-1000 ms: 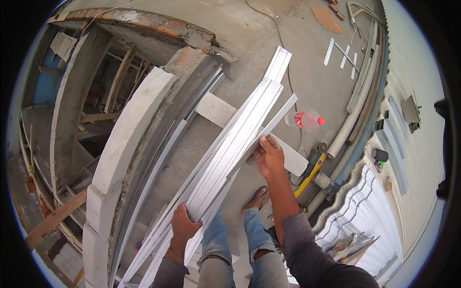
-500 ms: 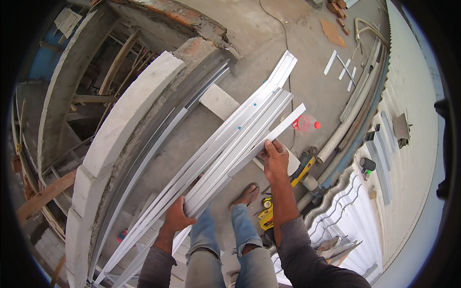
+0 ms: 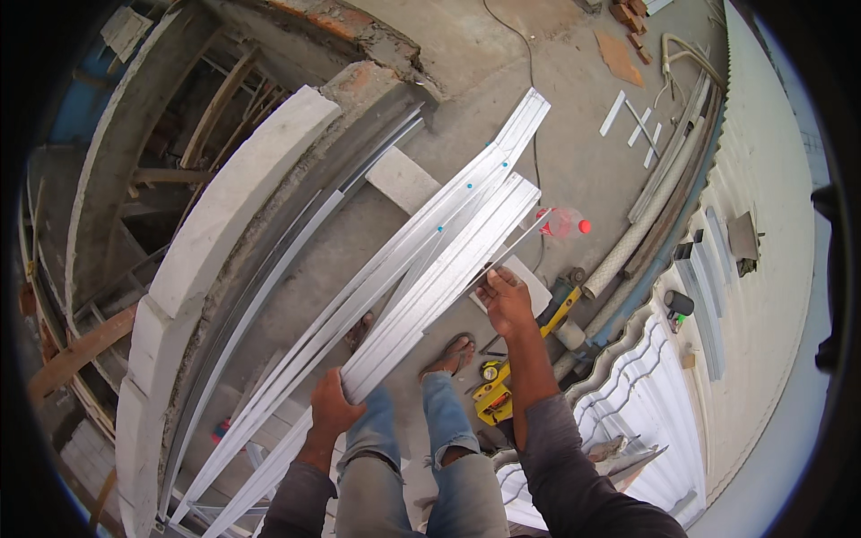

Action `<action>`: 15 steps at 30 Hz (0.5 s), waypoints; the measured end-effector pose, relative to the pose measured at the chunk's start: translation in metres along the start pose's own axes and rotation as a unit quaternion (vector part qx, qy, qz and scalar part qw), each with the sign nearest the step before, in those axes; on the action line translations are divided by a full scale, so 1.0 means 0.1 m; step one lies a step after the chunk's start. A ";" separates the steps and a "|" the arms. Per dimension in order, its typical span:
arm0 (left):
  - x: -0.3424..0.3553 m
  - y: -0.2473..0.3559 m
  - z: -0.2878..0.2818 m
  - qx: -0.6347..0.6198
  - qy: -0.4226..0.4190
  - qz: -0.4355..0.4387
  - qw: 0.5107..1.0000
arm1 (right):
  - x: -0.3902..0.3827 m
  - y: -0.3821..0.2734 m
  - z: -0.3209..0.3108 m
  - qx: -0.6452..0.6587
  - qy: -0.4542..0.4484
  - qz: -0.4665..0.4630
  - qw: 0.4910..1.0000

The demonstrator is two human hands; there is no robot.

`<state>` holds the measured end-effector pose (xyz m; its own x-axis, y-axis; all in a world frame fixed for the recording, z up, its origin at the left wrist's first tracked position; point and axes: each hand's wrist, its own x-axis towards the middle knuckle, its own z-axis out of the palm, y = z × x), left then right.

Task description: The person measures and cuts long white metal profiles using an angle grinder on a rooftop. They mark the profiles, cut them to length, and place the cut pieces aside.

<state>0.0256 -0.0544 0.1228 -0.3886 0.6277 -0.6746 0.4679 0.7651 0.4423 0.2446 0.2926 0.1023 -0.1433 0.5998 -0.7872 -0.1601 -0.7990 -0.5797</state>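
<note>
Long silvery metal channels (image 3: 430, 278) run diagonally from lower left to upper centre in front of my legs. My left hand (image 3: 337, 405) is closed round the near edge of this wider bundle, thumb on top. Farther along, my right hand (image 3: 504, 298) pinches a narrow metal strip (image 3: 525, 235) that shows edge-on beside the bundle; its fingertips are partly hidden. Just left of the bundle lies a folded metal profile (image 3: 480, 175) with small teal screws (image 3: 469, 186) in its face. A gap separates the two along part of their length.
A clear bottle with a red cap (image 3: 565, 223) stands past the strip's tip. Near my right forearm lie a yellow spirit level (image 3: 563, 311), a yellow tape measure (image 3: 490, 372) and an angle grinder (image 3: 567, 289). A block wall (image 3: 224, 215) borders the left; corrugated sheets (image 3: 628, 448) lie right.
The bundle in my hands has turned, so the narrow strip now shows edge-on. A gap has widened between the bundle and the screwed profile. My right hand has shifted slightly down and left.
</note>
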 end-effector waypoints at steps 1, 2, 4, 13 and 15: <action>-0.01 -0.03 0.01 -0.001 0.002 0.017 1.000 | 0.01 -0.01 -0.02 0.009 -0.018 0.010 1.000; -0.01 -0.06 0.01 -0.005 -0.001 0.018 1.000 | 0.00 -0.01 -0.04 0.011 -0.004 0.030 0.999; -0.02 -0.08 0.03 -0.013 -0.010 0.020 1.000 | 0.03 -0.01 -0.01 0.006 -0.022 0.004 1.000; -0.01 -0.04 0.02 -0.027 -0.050 0.011 0.998 | 0.11 -0.03 0.04 0.173 -0.135 0.082 0.972; 0.03 -0.08 -0.02 -0.037 -0.062 0.020 0.997 | 0.04 0.03 -0.05 0.156 -0.131 0.058 0.977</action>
<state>0.0186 -0.0579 0.1185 -0.2677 0.6390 -0.7212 0.4195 0.7511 0.5098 0.2487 0.2924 0.0962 -0.4170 0.5288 -0.7392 -0.4112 -0.8351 -0.3655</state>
